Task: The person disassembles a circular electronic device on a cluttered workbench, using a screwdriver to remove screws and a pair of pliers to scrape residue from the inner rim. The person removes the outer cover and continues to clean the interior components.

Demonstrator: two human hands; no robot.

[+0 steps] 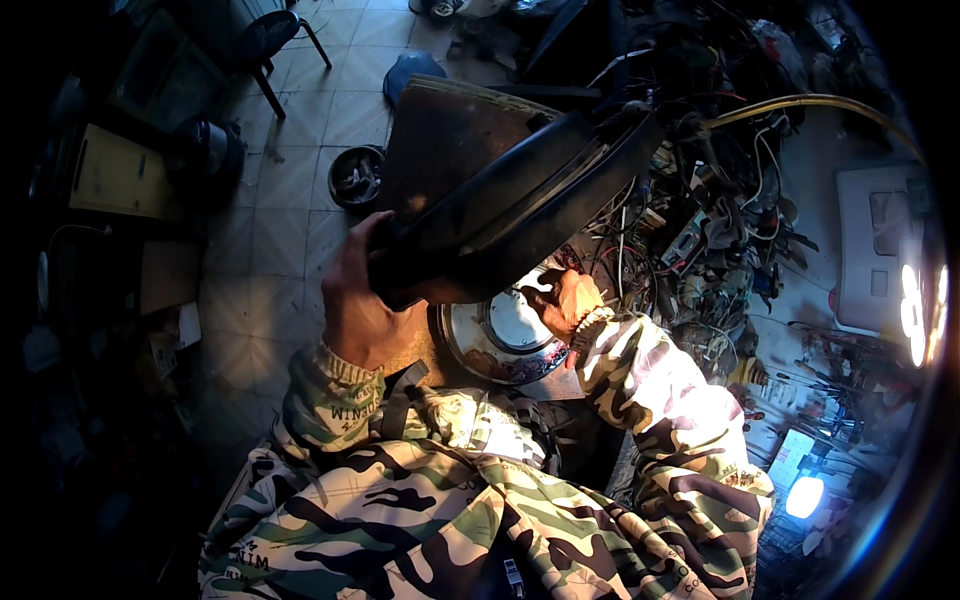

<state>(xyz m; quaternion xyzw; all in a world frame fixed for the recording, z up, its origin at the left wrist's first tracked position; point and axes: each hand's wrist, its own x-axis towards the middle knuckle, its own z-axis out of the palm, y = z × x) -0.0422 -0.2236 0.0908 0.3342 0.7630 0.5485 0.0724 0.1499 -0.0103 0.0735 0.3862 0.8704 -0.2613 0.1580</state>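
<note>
My left hand (358,300) grips the near left edge of a large black curved casing (480,215), which is tilted up over the work surface. Its thumb and fingers wrap round the rim, partly hidden by the casing. Below the casing lies a round metal base (458,345) with a shiny pale disc (518,325) in its middle and a dark, stained rim. My right hand (568,303) is at the right side of that disc, under the casing's lower edge, with its fingers curled together. Whatever those fingers hold is too small or hidden to make out.
A brown board-like surface (440,125) stands behind the casing. Tangled wires and electronic parts (700,260) heap up at the right, with hand tools (840,385) nearer. A bowl of dark bits (357,178) and a black stool (270,40) stand on the tiled floor at left.
</note>
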